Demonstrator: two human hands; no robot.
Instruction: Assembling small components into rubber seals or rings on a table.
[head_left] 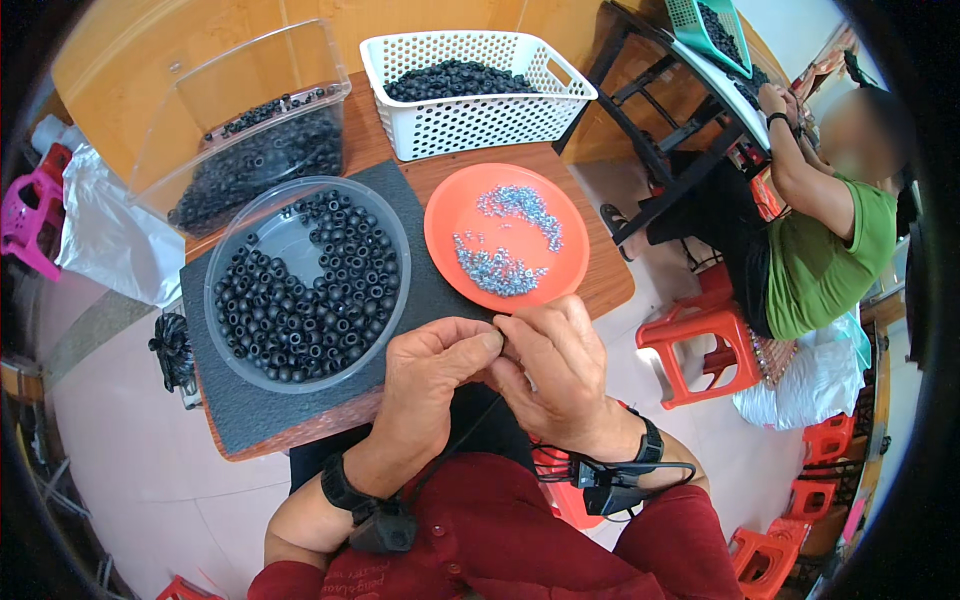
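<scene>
My left hand and my right hand meet in front of my chest, just off the near edge of the table. Thumb and fingers of both are pinched together. Whatever they hold is too small and too covered by the fingertips to name. Beyond my right hand lies an orange plate bearing two heaps of small silvery metal pieces. A round clear tub stands left of my hands, holding many black ring-like plastic parts with round openings.
A dark grey mat lies under the tub on the wooden table. Behind stand a clear bin and a white perforated basket, both with black parts. At right, a person in green works at another table near a red stool.
</scene>
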